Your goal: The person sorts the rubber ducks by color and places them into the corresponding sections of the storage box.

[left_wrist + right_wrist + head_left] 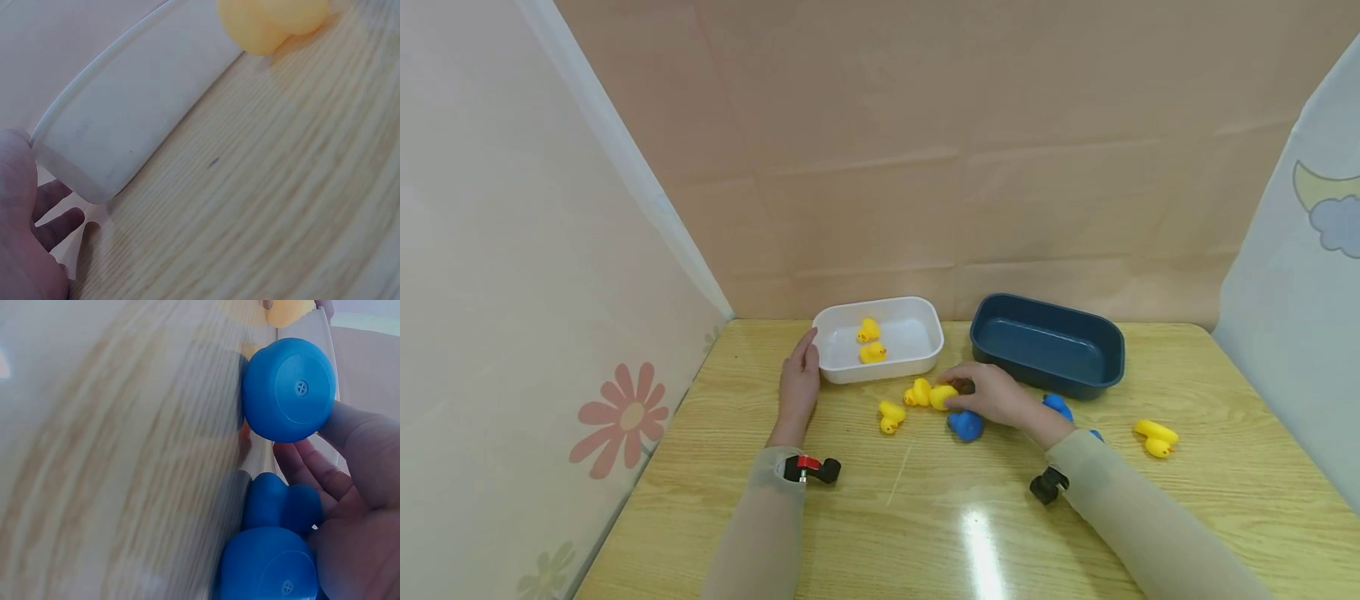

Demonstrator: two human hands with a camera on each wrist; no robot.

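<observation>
My left hand (799, 383) rests against the left end of a white bin (917, 367), fingers mostly straight; in the left wrist view the thumb lies by the rim. Two yellow rubber ducks (872, 353) lie inside this bin. My right hand (992, 395) pinches a yellow rubber duck (943, 397) between thumb and fingers, low over the table. Touching or very near that duck is another yellow duck (917, 392). Just below the right hand sits a blue rubber duck (967, 426), which hides the fingertips in the right wrist view.
A dark blue bin (1048, 367) stands right of the white one. On the wooden table (880, 517) lie a yellow duck (891, 416) at the left and another (1157, 437) at the far right. More blue ducks (1057, 406) are partly hidden behind the right forearm.
</observation>
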